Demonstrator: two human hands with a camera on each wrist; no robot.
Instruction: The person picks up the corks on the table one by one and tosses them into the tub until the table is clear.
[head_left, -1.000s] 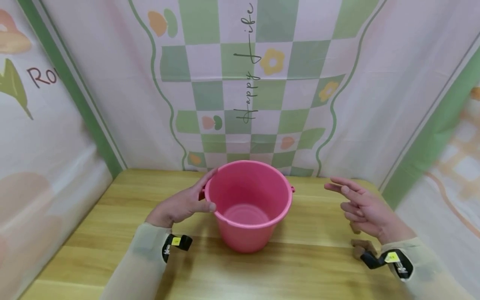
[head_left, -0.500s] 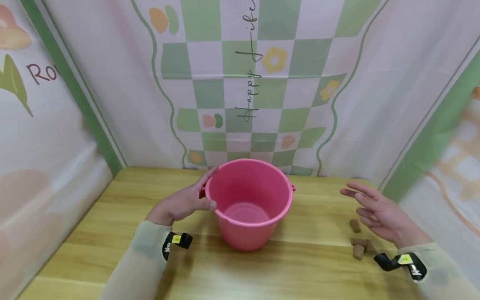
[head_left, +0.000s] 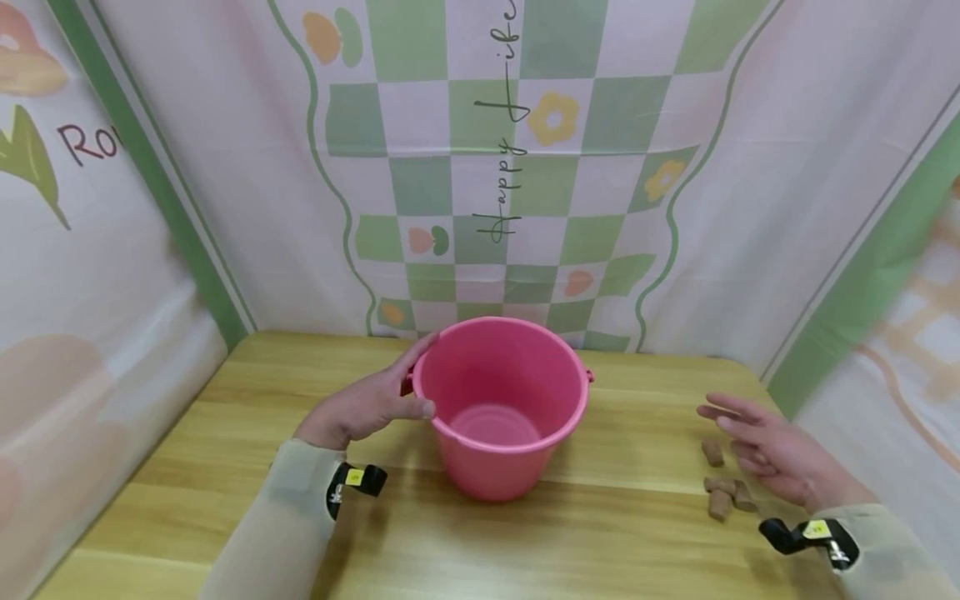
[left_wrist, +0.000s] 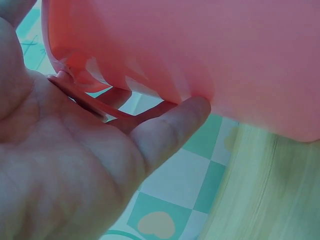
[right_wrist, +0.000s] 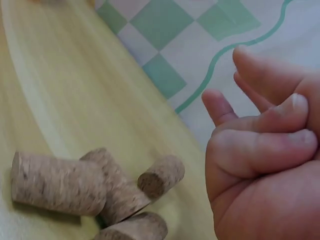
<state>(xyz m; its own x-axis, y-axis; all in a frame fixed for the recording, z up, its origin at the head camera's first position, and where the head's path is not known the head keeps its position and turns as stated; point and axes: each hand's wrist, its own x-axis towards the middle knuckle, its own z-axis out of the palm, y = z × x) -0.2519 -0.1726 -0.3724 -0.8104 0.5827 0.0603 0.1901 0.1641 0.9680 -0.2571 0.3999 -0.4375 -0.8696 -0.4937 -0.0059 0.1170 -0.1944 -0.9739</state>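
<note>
A pink plastic bucket (head_left: 495,475) stands upright on the table, its bare inside and bottom showing in the head view. At its left rim my left hand (head_left: 367,407) grips it, thumb over the near edge and fingers along the outer wall. The left wrist view shows the fingers at the bucket's pink wall (left_wrist: 240,60) and beside its handle (left_wrist: 90,102). My right hand (head_left: 780,458) hovers at the right with nothing in it, some fingers extended and others loosely bent. Beside it lie several cork stoppers (right_wrist: 57,182), one cork (head_left: 712,452) set farther back.
The light wooden table (head_left: 600,542) ends at a back curtain (head_left: 405,183) with green checks and lettering. More printed curtain (head_left: 112,292) hangs along the left side and the right. Black camera straps are worn on both wrists.
My right hand has drawn away to the right and come lower, uncovering the corks. My left hand stays on the bucket's rim, and the bucket has not moved.
</note>
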